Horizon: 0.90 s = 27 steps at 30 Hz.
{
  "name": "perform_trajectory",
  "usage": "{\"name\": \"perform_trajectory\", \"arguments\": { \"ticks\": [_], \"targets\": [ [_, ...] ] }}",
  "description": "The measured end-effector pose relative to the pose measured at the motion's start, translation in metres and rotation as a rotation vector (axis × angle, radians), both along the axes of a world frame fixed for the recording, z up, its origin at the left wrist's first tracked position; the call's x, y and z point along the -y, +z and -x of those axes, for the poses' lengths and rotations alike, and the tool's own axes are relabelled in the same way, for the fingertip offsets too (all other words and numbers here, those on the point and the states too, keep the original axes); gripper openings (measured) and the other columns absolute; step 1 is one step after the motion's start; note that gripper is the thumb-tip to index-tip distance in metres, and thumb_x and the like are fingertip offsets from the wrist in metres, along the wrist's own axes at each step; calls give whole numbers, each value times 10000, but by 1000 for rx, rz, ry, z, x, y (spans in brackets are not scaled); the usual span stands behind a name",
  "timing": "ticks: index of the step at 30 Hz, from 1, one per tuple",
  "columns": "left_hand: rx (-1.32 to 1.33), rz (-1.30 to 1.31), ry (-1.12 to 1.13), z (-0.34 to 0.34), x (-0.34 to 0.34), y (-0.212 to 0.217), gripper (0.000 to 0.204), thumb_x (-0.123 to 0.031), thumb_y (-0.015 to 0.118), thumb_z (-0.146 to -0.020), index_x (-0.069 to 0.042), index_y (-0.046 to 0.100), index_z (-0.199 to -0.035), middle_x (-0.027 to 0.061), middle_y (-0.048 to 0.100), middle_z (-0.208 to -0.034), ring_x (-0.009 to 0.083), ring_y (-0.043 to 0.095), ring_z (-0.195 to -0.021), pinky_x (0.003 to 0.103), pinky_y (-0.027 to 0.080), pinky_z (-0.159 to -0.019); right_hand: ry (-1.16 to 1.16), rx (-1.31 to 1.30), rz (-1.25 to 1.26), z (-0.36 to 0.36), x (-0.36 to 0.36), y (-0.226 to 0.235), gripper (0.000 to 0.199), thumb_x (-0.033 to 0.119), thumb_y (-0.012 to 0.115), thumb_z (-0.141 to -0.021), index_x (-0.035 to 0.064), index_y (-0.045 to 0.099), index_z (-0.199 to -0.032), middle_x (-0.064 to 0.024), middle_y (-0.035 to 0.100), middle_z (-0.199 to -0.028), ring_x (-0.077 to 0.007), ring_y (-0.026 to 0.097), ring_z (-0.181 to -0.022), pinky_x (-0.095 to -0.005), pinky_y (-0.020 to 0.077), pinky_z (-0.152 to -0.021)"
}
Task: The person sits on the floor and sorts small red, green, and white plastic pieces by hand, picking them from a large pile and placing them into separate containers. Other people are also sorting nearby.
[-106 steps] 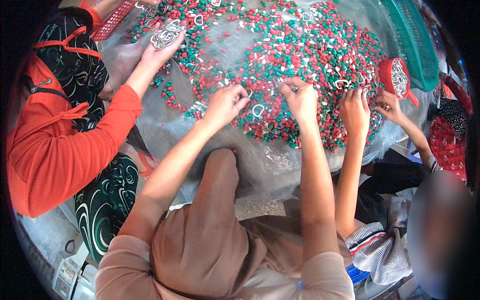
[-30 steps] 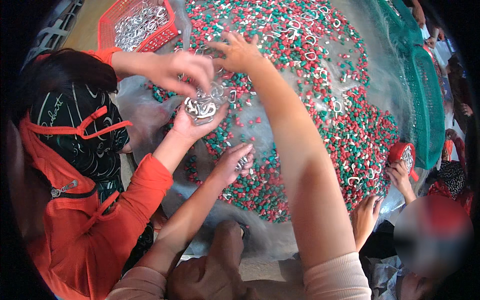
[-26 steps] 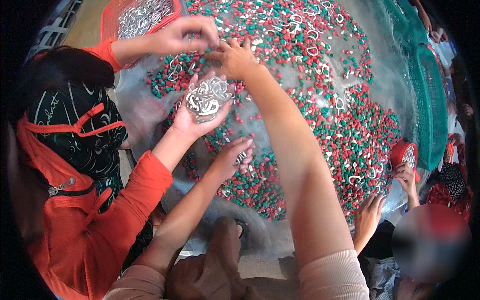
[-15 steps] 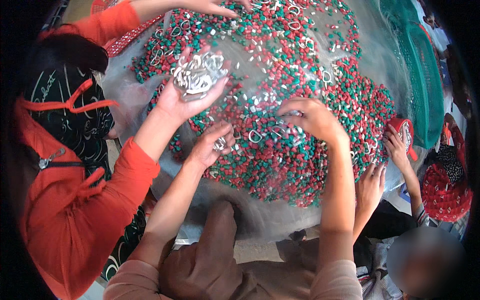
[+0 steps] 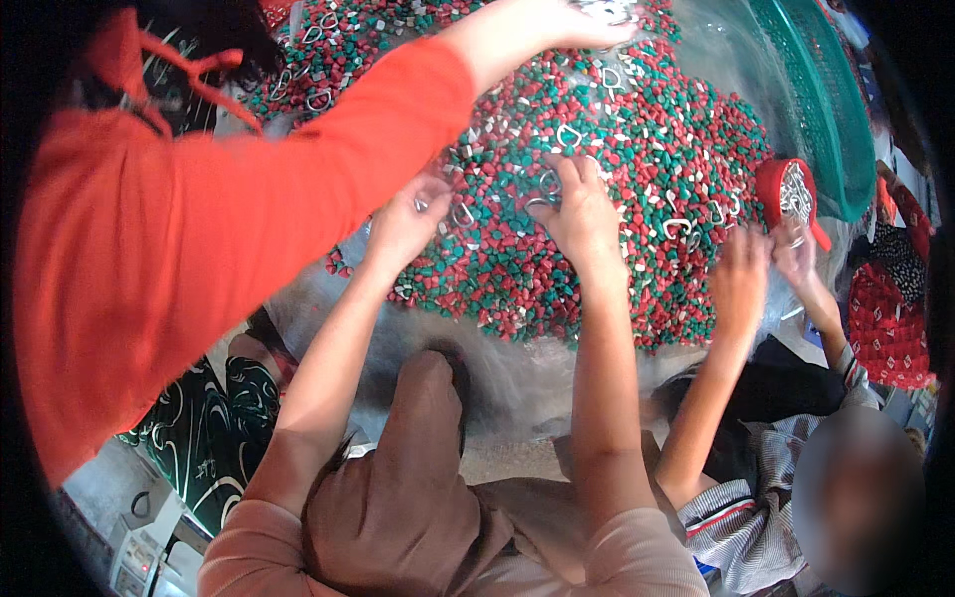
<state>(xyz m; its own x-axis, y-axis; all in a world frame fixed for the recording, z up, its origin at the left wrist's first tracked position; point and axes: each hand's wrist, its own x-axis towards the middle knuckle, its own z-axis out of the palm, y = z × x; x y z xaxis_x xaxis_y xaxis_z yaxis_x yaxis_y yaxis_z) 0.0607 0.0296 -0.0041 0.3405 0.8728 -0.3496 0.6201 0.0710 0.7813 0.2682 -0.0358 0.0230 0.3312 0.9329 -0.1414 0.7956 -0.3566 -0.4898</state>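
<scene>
My left hand [image 5: 406, 227] is half closed at the left part of a spread of small red, green and white pellets [image 5: 517, 259]. A bit of shiny metal shows between its fingers, like the loose metal rings around. A D-shaped metal ring [image 5: 463, 214] lies just right of its fingertips. My right hand [image 5: 583, 217] reaches into the middle of the pellets, thumb and fingers curled around a metal ring [image 5: 549, 182]. Just beyond it lies another pale ring [image 5: 568, 135].
A co-worker's orange sleeve [image 5: 328, 169] crosses in front at left, that hand holding metal pieces at the top. At right, another person's hands [image 5: 741, 284] work near a red container [image 5: 766, 189] with metal pieces inside. Green baskets [image 5: 846, 149] stand at the far right.
The orange-sleeved arm has swung right and away across the pellets, carrying its metal pieces. My right hand has shifted left, closer to my left hand. The right-hand co-worker's hands have moved.
</scene>
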Motion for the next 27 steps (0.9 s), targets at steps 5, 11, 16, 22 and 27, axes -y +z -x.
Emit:
{"name": "perform_trajectory", "arguments": {
  "ticks": [5, 11, 16, 22, 27],
  "targets": [
    [-141, -212, -86, -10, 25, -5, 315, -203, 707, -747, -124, 593, -1029, 89, 579, -730, 251, 590, -660, 369, 458, -616, -2, -34, -178, 0, 19, -19, 288, 98, 703, -703, 127, 637, -982, -62, 580, -934, -289, 581, -893, -399, 497, -729],
    [-109, -463, -202, -4, 23, -18, 266, -153, 674, -744, -129, 572, -989, 84, 624, -890, 290, 623, -816, 384, 493, -679, -505, -1042, -243, -29, 34, -30, 147, 132, 606, -850, 17, 638, -938, -39, 646, -817, -167, 627, -709, -267, 491, -599],
    [74, -107, -183, 1, 10, -19, 173, -145, 633, -786, -89, 573, -938, 42, 609, -740, 163, 614, -737, 302, 466, -593, -599, -1490, -332, -57, 4, -24, 197, 183, 547, -853, 27, 570, -970, -71, 586, -854, -240, 614, -806, -340, 530, -681],
    [708, 737, -28, 16, -6, 1, 127, -86, 551, -816, -71, 517, -937, 55, 579, -896, 167, 606, -812, 228, 466, -541, -288, -94, -18, -64, -46, -33, 284, 238, 687, -733, 32, 676, -929, -153, 676, -800, -209, 660, -759, -333, 500, -737],
    [928, 874, 162, 27, 1, 2, 269, -91, 562, -823, -64, 522, -1088, 94, 580, -954, 254, 614, -920, 277, 555, -578, -210, -544, -138, -72, -47, -23, 203, 215, 708, -742, 34, 692, -835, -89, 680, -795, -197, 659, -771, -303, 498, -632]
  ]
}}
